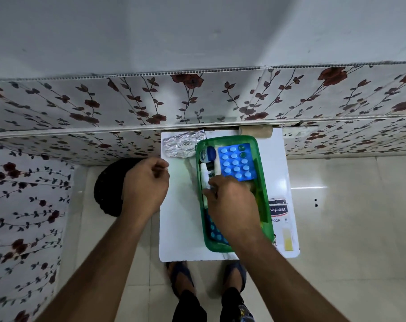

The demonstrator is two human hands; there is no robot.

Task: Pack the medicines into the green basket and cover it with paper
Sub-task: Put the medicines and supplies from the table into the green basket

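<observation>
The right hand (232, 203) reaches into the green basket (266, 205) with its fingers (212, 183) curled down onto a slim white tube (204, 176) lying along the basket's left wall; whether they pinch it or only touch it cannot be told. The left hand (145, 185) hovers over the left edge of the white surface (181, 228), its fingers (161, 167) loosely curled inward and holding nothing that shows. Inside the basket, beyond the right hand, lies a blue blister strip (237, 162) of pale tablets, with a blue-capped white jar (207, 154) just beside it on the left; another blister strip (214, 231) shows under the wrist at the near end. A crumpled sheet of foil (181, 145) lies at the surface's far left corner, touching the basket's rim. A plaster box (278, 211) lies just right of the basket, partly hidden by it.
</observation>
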